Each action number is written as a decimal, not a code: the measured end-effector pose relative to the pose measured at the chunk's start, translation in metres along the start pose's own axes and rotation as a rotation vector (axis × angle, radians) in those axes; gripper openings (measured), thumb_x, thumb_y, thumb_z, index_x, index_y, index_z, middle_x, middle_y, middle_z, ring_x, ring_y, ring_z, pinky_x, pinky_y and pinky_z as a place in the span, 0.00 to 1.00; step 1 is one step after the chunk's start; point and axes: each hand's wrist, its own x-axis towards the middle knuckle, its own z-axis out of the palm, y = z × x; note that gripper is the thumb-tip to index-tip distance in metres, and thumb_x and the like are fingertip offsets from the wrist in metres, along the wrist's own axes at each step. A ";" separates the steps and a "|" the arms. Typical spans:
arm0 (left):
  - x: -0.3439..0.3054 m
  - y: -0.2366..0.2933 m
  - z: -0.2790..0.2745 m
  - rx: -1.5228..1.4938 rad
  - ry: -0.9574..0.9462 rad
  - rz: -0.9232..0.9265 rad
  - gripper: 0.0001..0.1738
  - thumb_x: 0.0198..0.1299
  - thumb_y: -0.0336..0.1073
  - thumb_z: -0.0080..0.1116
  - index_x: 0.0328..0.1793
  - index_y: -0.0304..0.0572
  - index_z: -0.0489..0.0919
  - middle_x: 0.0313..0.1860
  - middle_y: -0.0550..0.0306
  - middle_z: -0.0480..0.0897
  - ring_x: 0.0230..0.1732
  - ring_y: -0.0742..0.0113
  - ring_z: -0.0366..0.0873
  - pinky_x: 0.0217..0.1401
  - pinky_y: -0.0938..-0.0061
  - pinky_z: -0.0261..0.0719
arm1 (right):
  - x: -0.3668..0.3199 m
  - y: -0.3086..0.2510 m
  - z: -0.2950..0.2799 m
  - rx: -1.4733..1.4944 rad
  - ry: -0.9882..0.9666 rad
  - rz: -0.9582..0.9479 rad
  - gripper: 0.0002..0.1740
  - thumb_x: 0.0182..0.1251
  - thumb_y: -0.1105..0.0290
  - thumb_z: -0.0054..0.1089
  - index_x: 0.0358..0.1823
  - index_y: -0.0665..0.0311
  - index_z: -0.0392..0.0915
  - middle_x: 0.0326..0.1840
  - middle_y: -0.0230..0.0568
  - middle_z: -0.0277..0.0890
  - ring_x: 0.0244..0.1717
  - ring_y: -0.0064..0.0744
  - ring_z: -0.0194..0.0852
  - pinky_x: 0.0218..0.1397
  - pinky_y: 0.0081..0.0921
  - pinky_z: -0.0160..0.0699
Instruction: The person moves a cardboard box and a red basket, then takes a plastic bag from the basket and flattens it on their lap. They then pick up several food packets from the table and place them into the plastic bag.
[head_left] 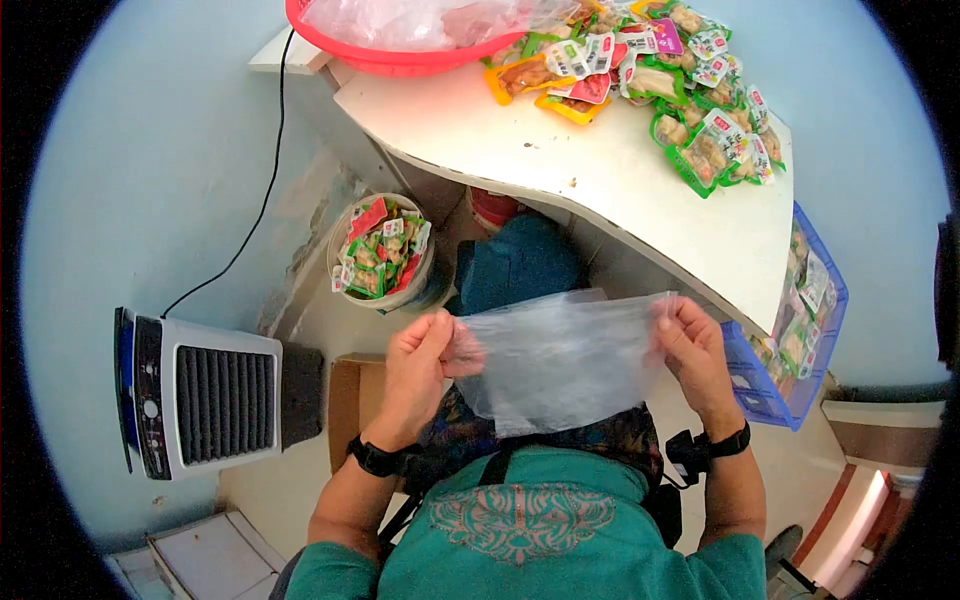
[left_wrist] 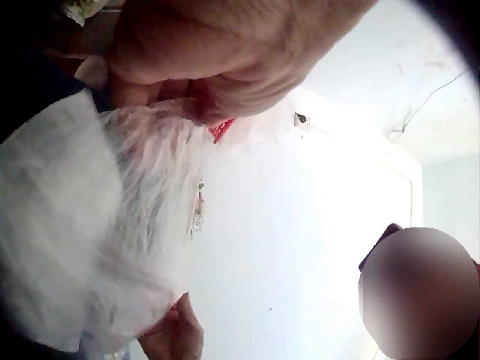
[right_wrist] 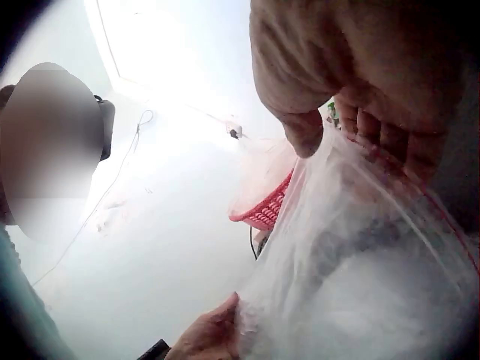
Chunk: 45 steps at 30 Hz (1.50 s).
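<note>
A clear plastic bag (head_left: 555,365) is stretched between both hands above the person's lap. My left hand (head_left: 422,360) pinches its left edge between thumb and fingers. On the opposite side, my right hand (head_left: 697,352) grips the upper right corner, thumb over the film. The right wrist view shows the bag (right_wrist: 352,292) hanging from the right hand (right_wrist: 360,82), with a thin red line along one edge. In the left wrist view, the film (left_wrist: 60,225) falls in creases below the left hand (left_wrist: 217,60).
Ahead stands a white table (head_left: 480,125) with many snack packets (head_left: 705,150) and a red basket (head_left: 400,62) of plastic bags. A bucket (head_left: 338,262) of packets is at left, near an air cooler (head_left: 225,400) and cardboard box (head_left: 350,395). A blue crate (head_left: 765,400) sits right.
</note>
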 end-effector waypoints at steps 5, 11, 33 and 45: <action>-0.012 0.000 -0.008 -0.141 -0.013 -0.170 0.18 0.76 0.47 0.48 0.42 0.42 0.79 0.33 0.56 0.85 0.35 0.66 0.86 0.35 0.71 0.89 | -0.007 0.026 -0.015 -0.173 -0.179 0.038 0.07 0.73 0.68 0.58 0.45 0.64 0.77 0.36 0.28 0.79 0.38 0.18 0.75 0.42 0.20 0.78; -0.018 -0.001 -0.005 -0.207 -0.044 -0.180 0.15 0.75 0.44 0.51 0.45 0.40 0.79 0.35 0.56 0.84 0.36 0.66 0.86 0.38 0.69 0.89 | -0.010 0.009 -0.004 -0.107 -0.123 0.149 0.07 0.73 0.69 0.56 0.42 0.65 0.76 0.29 0.30 0.77 0.26 0.19 0.74 0.30 0.21 0.77; 0.028 -0.052 -0.008 0.321 0.173 0.171 0.09 0.71 0.36 0.58 0.45 0.38 0.81 0.31 0.65 0.82 0.31 0.79 0.78 0.35 0.83 0.76 | 0.015 0.063 0.011 -0.457 0.238 -0.123 0.18 0.67 0.74 0.61 0.56 0.68 0.71 0.30 0.34 0.75 0.28 0.21 0.73 0.31 0.23 0.74; 0.029 -0.057 -0.007 0.331 0.209 0.220 0.07 0.70 0.33 0.58 0.43 0.35 0.81 0.27 0.67 0.79 0.27 0.82 0.73 0.31 0.84 0.72 | -0.004 0.035 0.045 -1.170 -0.208 -0.691 0.42 0.55 0.57 0.70 0.71 0.62 0.66 0.79 0.57 0.53 0.80 0.62 0.46 0.78 0.57 0.48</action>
